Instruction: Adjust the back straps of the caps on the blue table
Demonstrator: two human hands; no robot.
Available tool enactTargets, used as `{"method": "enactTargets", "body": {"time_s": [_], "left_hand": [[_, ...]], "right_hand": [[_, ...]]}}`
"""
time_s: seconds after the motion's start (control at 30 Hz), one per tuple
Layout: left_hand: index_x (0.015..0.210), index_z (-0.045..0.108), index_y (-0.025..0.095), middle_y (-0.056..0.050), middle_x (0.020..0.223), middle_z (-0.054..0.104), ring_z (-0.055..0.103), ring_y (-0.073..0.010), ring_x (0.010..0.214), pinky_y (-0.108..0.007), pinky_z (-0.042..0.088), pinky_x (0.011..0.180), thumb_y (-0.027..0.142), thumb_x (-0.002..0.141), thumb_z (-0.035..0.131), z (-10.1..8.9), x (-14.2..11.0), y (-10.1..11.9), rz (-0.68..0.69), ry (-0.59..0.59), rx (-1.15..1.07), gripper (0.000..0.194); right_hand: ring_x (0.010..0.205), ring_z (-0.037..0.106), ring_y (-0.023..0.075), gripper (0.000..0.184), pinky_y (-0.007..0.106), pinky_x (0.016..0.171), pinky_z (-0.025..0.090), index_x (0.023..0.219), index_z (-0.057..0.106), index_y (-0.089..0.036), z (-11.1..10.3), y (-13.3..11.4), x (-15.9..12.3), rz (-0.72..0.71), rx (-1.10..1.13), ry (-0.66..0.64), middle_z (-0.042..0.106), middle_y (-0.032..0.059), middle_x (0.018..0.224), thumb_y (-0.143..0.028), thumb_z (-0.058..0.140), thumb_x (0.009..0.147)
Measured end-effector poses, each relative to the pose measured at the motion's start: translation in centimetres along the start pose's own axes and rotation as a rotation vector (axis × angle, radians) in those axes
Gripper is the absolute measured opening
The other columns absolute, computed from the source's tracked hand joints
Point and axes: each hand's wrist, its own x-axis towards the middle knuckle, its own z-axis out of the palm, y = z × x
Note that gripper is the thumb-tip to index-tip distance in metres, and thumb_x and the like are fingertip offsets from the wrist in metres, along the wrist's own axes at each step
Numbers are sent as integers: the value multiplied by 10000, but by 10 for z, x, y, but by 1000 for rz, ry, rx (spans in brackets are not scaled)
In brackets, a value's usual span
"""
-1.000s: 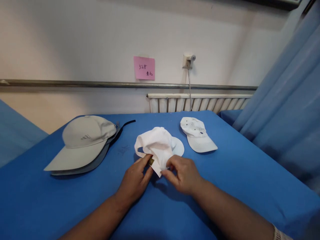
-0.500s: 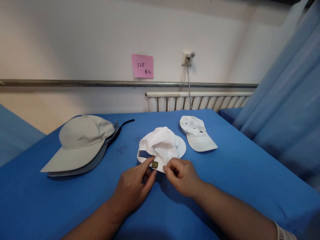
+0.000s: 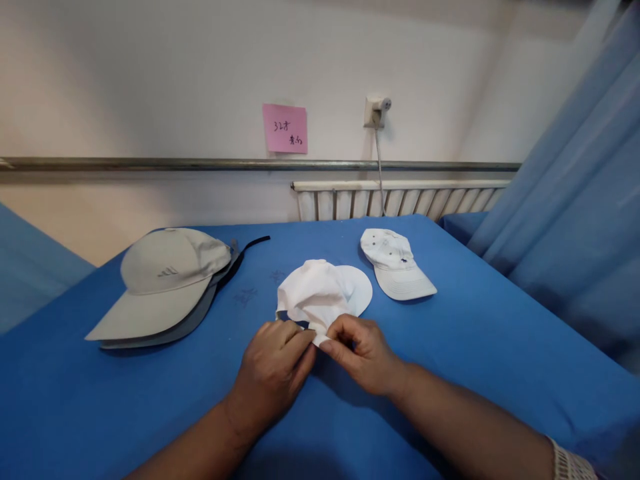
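Observation:
A white baseball cap [image 3: 320,290] lies in front of me with its brim toward the right and its back opening toward me. My left hand [image 3: 277,363] is closed on the cap's back strap, near the buckle, which the fingers now mostly cover. My right hand [image 3: 365,353] pinches the lower back edge of the same cap between thumb and forefinger. The two hands are close together. A second white cap [image 3: 395,263] with a small dark emblem rests behind and to the right, apart from both hands.
At the left, a light grey cap [image 3: 160,267] with a striped logo sits on a darker grey cap [image 3: 165,337]; a black strap [image 3: 253,243] sticks out. All lie on a blue-covered table [image 3: 200,413]. Behind are a radiator [image 3: 345,200] and wall; a blue curtain [image 3: 575,200] hangs right.
My left fingers have closed over the strap and buckle, which showed before. The white cap has tipped down and its brim has turned a little upward in view.

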Motion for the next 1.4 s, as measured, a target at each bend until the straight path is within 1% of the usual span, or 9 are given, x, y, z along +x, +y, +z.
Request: {"method": "enactTargets", "body": {"time_s": [0.1,0.17,0.3,0.43,0.53,0.7,0.8,1.07,1.4], "left_hand": [[808,628,189,-4,667,614,565,-162,621,-298,414,636,259,956,506,1,1,0,-198,-34,-129,204],[789,615,190,14,637,601,557,-151,586,-277,412,597,317,956,497,1,2,1,-363,-96,-268,241],[771,610,194,20,639,599,561,-149,591,-256,422,565,395,928,509,0,6,1,-606,-143,-547,274],[701,564,202,38,564,528,493,-129,503,-249,398,506,434,920,526,-4,10,-3,-815,-39,-731,320],[711,575,201,7,628,592,567,-151,591,-270,468,594,414,942,512,-9,11,-8,-757,-30,-786,320],[1083,645,228,-67,1040,716,656,-244,990,-396,518,890,312,901,591,-12,8,-11,-362,-76,-567,207],[1036,656,232,-54,1026,724,645,-238,1000,-423,490,951,282,895,608,-11,8,-11,-190,-154,-430,157],[840,642,213,-23,877,716,672,-192,850,-331,528,800,309,858,667,-13,8,-9,-403,-158,-619,101],[840,652,217,-9,832,718,674,-179,793,-318,531,761,282,863,643,-11,7,-3,-454,-158,-586,70]], "right_hand": [[855,604,187,356,314,753,504,1088,581,-184,-2,-1,2,-186,-229,-43,658,63,1005,-345,757,824],[1037,596,238,406,364,850,513,1180,543,-177,-1,0,4,-238,-374,-78,622,121,1182,-289,732,839],[874,610,206,71,319,734,502,971,576,-182,6,7,6,-227,-584,-82,640,93,1002,-160,533,919],[741,569,178,88,285,650,452,867,542,-200,7,14,4,-267,-638,-55,613,54,850,-125,498,886],[735,560,178,89,285,641,440,887,520,-207,5,15,3,-294,-565,-13,605,51,847,-123,492,872],[723,551,169,69,278,636,433,910,502,-214,3,13,3,-332,-438,73,582,34,834,-146,510,898],[716,546,158,28,265,631,431,928,526,-208,1,11,3,-305,-381,77,578,25,835,-190,546,925],[819,602,177,194,307,739,487,1044,637,-211,-8,6,5,-264,-202,-72,630,41,927,-329,675,896],[791,601,179,176,322,731,466,999,634,-225,-2,-3,4,-263,-161,-9,651,29,867,-347,689,886]]}}
